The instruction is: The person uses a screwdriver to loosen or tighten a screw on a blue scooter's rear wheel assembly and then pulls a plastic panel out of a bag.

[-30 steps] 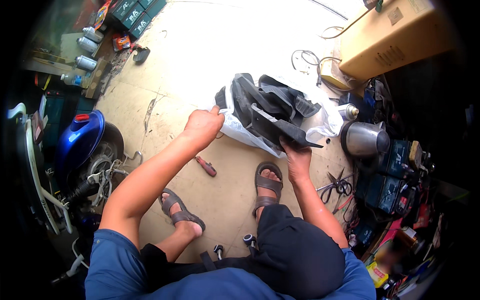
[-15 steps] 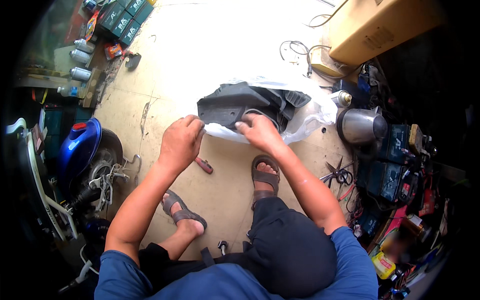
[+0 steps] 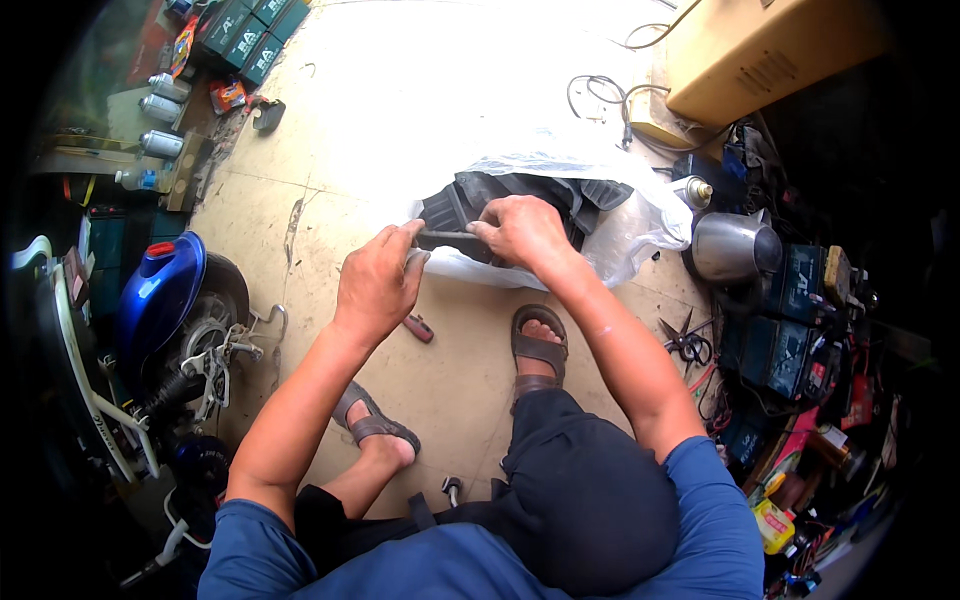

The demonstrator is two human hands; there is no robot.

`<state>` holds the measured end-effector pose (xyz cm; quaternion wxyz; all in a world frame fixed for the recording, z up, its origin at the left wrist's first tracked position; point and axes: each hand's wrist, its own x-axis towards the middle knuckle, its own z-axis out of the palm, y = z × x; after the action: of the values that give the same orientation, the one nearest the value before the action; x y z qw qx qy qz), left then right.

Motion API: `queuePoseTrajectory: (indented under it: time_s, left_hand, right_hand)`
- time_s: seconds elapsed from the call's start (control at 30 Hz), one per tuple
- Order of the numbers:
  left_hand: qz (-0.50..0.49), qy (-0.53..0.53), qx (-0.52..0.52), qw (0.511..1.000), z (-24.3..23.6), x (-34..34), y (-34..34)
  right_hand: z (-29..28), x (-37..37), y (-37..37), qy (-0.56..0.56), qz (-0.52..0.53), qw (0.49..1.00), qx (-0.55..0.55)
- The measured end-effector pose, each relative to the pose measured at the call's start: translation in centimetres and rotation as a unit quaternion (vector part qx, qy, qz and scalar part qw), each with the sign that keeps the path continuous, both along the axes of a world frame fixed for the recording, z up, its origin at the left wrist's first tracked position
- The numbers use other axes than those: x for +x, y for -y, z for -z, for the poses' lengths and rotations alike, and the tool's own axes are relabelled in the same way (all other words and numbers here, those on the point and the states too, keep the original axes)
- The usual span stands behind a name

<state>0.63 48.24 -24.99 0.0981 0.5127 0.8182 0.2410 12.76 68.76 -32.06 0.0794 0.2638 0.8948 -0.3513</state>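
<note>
A whitish see-through plastic bag [image 3: 655, 215] lies on the floor in front of me, its mouth spread wide. Several dark plastic parts, like vehicle trim panels, fill it. At the bag's left edge my left hand [image 3: 378, 282] is closed, thumb and fingers pinching the rim of the film. My right hand [image 3: 525, 234] reaches over the near rim, its fingers closed on the edge of a black ribbed plastic panel [image 3: 442, 212]. Part of that panel is hidden behind the right hand. Just below the left hand, a red-handled tool [image 3: 418, 328] lies on the floor.
To the right stand a metal kettle [image 3: 735, 247], a spray can [image 3: 692, 191], scissors [image 3: 688, 343] and several dark batteries [image 3: 775, 350]. A blue motorbike fender [image 3: 165, 290] is at left. Beyond the bag, a yellow cabinet [image 3: 770, 65] has a black cable [image 3: 600, 90] beside it.
The black panel has tipped and sunk deeper into the bag, now showing its ribs. My right hand has moved slightly away from me with it; my left hand stays at the bag's left edge.
</note>
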Motion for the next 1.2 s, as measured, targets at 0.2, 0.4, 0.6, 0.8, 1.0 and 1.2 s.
queuePoseTrajectory:
  time_s: [0.2, 0.4, 0.6, 0.8, 1.0, 1.2]
  left_hand:
    - [-0.011, 0.014, -0.007, 1.000, 0.6, 0.1, -0.4]
    - [-0.036, 0.004, -0.013, 0.999, 0.6, -0.9, -1.9]
    - [-0.015, -0.038, -0.017, 0.999, 0.6, -1.2, -3.6]
    - [0.016, -0.084, -0.065, 0.994, -0.2, -2.0, -4.3]
    - [0.003, -0.079, -0.075, 0.994, -0.7, -2.0, -4.7]
    - [-0.028, -0.071, -0.001, 0.997, 0.5, -1.5, -5.1]
  right_hand:
    - [4.3, 1.9, -3.5, -0.057, 0.104, 0.981, 0.157]
    - [5.1, 1.3, -9.9, -0.073, 0.113, 0.974, 0.181]
    - [8.7, 3.4, -7.9, -0.105, -0.025, 0.959, 0.262]
    - [6.4, 3.2, -9.9, -0.075, 0.077, 0.964, 0.244]
    - [1.3, 2.7, -13.7, -0.067, 0.132, 0.956, 0.252]
    - [2.0, 2.8, -12.8, -0.112, 0.130, 0.954, 0.247]
